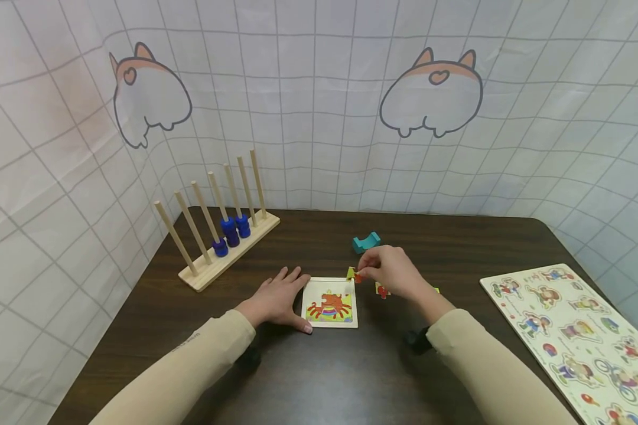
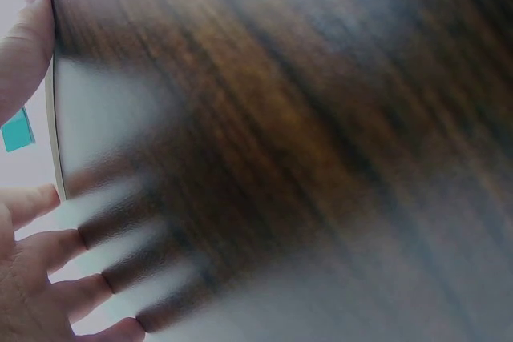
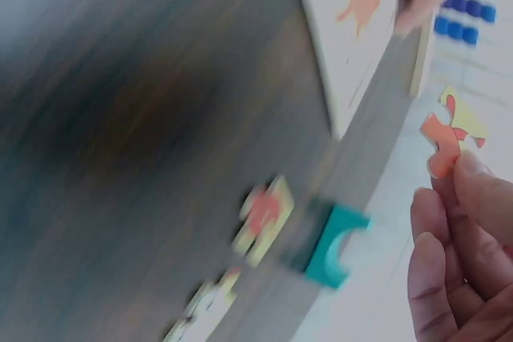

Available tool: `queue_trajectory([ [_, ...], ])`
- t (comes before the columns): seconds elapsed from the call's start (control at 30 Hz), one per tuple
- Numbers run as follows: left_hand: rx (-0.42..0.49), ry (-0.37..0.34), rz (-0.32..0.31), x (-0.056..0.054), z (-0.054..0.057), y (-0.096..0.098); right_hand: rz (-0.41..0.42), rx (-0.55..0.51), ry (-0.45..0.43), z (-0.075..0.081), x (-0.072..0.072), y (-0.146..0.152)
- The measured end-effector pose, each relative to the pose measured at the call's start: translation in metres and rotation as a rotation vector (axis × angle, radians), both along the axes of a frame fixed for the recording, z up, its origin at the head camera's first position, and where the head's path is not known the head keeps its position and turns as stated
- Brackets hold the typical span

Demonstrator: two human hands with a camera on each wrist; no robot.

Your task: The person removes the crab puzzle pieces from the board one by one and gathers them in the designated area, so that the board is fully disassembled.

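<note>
My right hand [image 1: 396, 273] pinches a small yellow and orange-red puzzle piece [image 3: 453, 134] between thumb and fingers, above the top right corner of a square puzzle board [image 1: 307, 295]. Part of a red crab picture fills the lower portion of its frame; bare wood shows in the upper portion. Fingers spread, my left hand [image 1: 277, 300] rests on the table against the board's left side, thumb at the lower left corner. Beside my right hand lie a red and yellow puzzle piece [image 3: 264, 218] and another pale yellow piece [image 3: 204, 310], mostly hidden by that hand in the head view.
A wooden stand [image 1: 207, 276] with upright pegs and several blue beads [image 1: 233, 230] is at the back left. Behind the right hand lies a teal arched block [image 1: 366, 242]. A large picture puzzle board [image 1: 563, 313] occupies the right side of the dark table [image 1: 319, 378].
</note>
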State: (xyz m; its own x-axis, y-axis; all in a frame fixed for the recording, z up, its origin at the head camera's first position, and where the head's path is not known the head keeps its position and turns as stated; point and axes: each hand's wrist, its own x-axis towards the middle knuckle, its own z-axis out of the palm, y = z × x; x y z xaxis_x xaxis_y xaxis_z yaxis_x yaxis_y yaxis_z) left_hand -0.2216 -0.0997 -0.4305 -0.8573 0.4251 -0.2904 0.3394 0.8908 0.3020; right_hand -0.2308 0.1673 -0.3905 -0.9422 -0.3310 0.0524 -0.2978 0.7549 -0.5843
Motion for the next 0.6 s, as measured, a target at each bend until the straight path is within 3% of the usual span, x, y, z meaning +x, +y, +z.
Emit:
queue_trajectory([
  [0.23,0.0,-0.002,0.001,0.0,0.0,0.0,-0.055,0.037,-0.039,-0.01,0.004,0.038],
  [0.6,-0.007,-0.009,0.003,-0.001,-0.002,0.0,0.043,0.093,-0.135,-0.033,0.019,0.054],
])
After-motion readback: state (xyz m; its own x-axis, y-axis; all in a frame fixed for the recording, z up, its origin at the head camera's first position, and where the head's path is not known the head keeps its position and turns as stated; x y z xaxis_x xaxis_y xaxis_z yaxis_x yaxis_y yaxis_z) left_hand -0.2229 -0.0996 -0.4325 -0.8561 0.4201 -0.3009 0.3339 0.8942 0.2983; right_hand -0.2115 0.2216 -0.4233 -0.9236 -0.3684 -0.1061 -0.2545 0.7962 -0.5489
